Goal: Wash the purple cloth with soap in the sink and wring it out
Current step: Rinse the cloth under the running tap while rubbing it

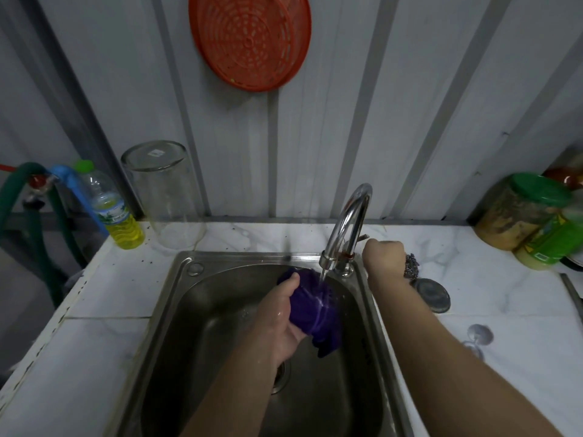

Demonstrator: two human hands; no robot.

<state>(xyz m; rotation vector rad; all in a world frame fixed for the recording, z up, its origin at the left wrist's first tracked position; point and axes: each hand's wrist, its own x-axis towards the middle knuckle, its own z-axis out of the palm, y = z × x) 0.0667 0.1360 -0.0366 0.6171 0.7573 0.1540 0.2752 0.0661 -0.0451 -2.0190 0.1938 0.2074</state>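
Fingers of the left hand [279, 313] are being clamped around the bunched purple cloth [315, 307], which is being held over the sink [189, 310] under the running faucet [347, 222]. The right hand [383, 255] is being closed on the tap handle. Soaked, the cloth is judged limp, heavy and slippery, best gripped mid-bunch.

Round orange plastic basket [250, 39] hangs flat on the grey ribbed wall above. On the white marble-look counter [104, 288], back left, an upside-down clear glass tumbler [164, 193] sits just beside a clear plastic bottle of yellow liquid with a green cap [110, 209]. Far right there's a green-lidded plastic jar [520, 212], plus a round metal lid [432, 294] lying flat.
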